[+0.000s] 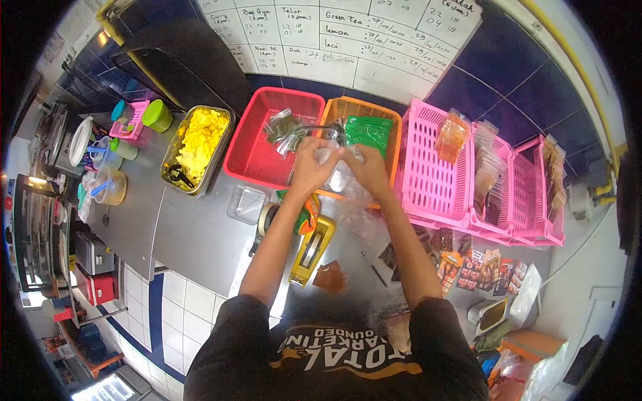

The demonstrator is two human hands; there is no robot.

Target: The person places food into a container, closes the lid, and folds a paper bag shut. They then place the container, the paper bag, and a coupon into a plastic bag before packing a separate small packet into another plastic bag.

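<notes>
My left hand [311,164] and my right hand [369,171] come together above the front of the orange basket [394,144]. Both are closed, with fingertips pinching a clear plastic bag [340,179] between them. Something whitish shows in or behind the bag; I cannot make out what it is. Just beyond my fingers, a green packet [366,131] lies in the orange basket. To the left, the red basket [244,157] holds small clear bags of dark green contents [284,127].
A yellow sealer-like tool [313,250], a tape roll [267,217] and a reddish-brown sachet [330,277] lie between my forearms. Pink baskets [435,174] with sachets stand right. Printed packets [471,269] lie before them. A metal tray [231,123] of yellow food stands left.
</notes>
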